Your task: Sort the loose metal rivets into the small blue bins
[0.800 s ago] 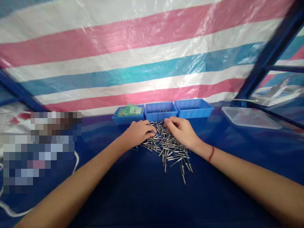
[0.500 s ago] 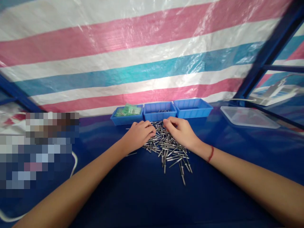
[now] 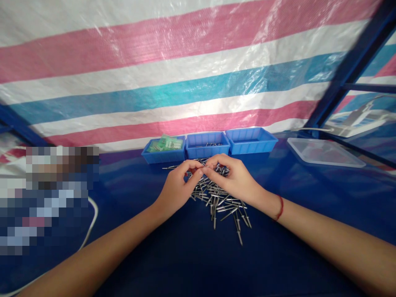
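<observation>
A: Rivets [image 3: 216,193], where and pointing which way?
B: Heaped on the blue table [image 3: 185,255], under the fingertips and spilling toward the wearer. Long axes all over the place: mostly sideways or slanted in the middle. At the near edge, below the right fingers, several lengthwise toward the wearer, with one stray rivet [image 3: 239,237] farthest out. Another loner [image 3: 168,168] just left of the left fingers, lying nearly sideways.
A: And the hands?
B: Left hand [image 3: 175,187] and right hand [image 3: 239,179] angled inward, tips meeting over the heap. Forearms slanting in from the lower corners. Red bracelet [image 3: 280,207] on the right wrist.
A: Fingers open or closed?
B: Thumb and index pinched closed on both. Rivet between the tips? Can't tell, too small.
A: Beyond the fingers?
B: Three blue bins [image 3: 207,149] in a row: green packets [image 3: 166,143] in the left, some rivets in the middle.
</observation>
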A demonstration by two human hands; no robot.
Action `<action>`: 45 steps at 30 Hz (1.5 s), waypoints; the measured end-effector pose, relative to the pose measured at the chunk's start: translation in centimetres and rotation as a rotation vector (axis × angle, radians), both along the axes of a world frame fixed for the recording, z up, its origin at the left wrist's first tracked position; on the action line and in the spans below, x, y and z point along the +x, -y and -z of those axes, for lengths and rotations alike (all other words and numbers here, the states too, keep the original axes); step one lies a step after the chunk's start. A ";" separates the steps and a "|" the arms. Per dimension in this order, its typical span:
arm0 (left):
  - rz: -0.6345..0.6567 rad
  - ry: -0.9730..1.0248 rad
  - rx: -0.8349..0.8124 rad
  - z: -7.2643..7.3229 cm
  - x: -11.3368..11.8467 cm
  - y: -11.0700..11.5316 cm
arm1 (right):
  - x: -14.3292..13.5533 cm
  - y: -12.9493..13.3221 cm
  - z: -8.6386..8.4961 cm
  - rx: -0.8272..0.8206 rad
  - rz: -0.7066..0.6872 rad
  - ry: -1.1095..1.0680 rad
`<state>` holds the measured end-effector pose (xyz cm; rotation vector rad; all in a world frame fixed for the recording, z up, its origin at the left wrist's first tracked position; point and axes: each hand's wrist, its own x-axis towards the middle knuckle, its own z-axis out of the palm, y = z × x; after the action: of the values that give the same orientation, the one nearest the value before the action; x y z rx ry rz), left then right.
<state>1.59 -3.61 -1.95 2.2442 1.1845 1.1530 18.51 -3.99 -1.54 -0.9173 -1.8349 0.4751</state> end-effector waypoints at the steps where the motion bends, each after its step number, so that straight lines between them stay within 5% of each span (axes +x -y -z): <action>1: -0.009 0.019 -0.008 0.1 0.1 0.1 | -0.1 0.1 0.0 -0.009 0.001 -0.019; 10: 0.008 0.017 -0.057 0.0 0.2 0.3 | -0.2 0.3 0.0 -0.028 0.002 -0.056; 28: -0.075 0.043 0.166 -0.1 -0.1 0.3 | 0.0 -0.2 0.4 -0.037 -0.039 0.030; 38: -0.046 0.039 0.145 -0.4 -0.2 0.6 | -0.1 0.0 0.1 -0.029 -0.114 0.102; 45: -0.082 -0.010 0.188 -2.4 0.3 -1.3 | 0.7 -1.0 0.2 -0.127 0.088 -0.083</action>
<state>1.86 -2.35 0.42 2.3601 1.2280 1.3367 19.26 -2.95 -1.74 -1.0439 -1.6976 0.5716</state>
